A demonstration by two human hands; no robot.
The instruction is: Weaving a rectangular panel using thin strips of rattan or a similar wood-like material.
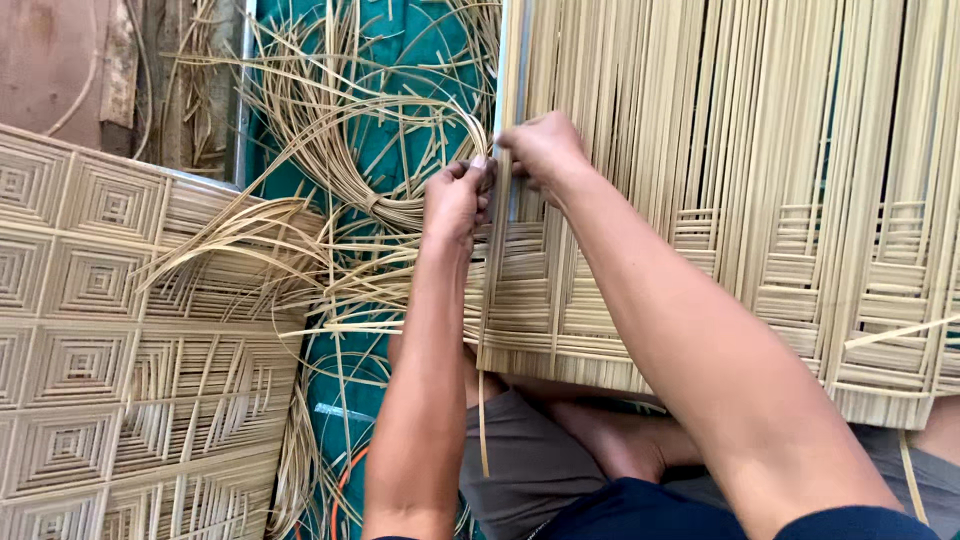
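A partly woven mat of pale bamboo strips [760, 200] lies across my lap, with long loose strips running away from me and woven square patterns near its lower edge. My left hand [457, 198] is at the mat's left edge, fingers closed on a thin strip. My right hand [545, 148] is just above and right of it, pinching the same thin bamboo strip [503, 130] at that edge. Both hands are close together, almost touching.
A finished woven panel [100, 340] with concentric square patterns lies at the left. A looped bundle of loose strips [370, 150] rests on a teal sheet [420, 60] between the panel and the mat. A metal bar [510, 50] runs along the mat's left edge.
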